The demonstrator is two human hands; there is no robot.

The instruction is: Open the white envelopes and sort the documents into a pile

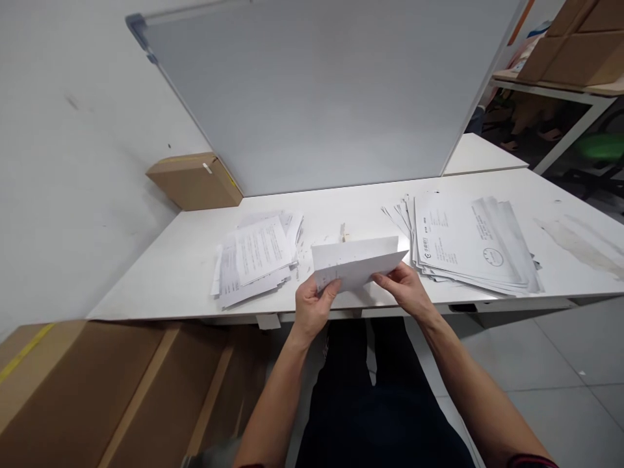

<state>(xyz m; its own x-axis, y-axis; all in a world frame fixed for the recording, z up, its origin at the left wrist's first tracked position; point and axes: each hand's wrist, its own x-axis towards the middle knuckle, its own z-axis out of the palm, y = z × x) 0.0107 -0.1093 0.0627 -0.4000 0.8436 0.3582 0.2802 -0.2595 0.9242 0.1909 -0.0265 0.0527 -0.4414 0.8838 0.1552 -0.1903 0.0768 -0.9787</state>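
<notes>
Between my two hands is a white envelope (361, 268), held up over the front edge of the desk, its upper edges parted so that two layers show. My left hand (314, 305) pinches its lower left corner, thumb on the near face. At the right end, my right hand (402, 286) grips it with the thumb in front and the fingers mostly behind. A loose pile of printed papers (260, 250) lies to the left. On the right rests a fanned stack of printed envelopes (453, 240), the top one bearing a round stamp mark.
A large whiteboard (312, 97) leans behind the white desk (160, 273). One cardboard box (195, 182) stands at the back left corner; larger cartons (88, 390) are below left. Small scraps (344, 234) lie mid-desk. More boxes (575, 52) sit on another table at the right.
</notes>
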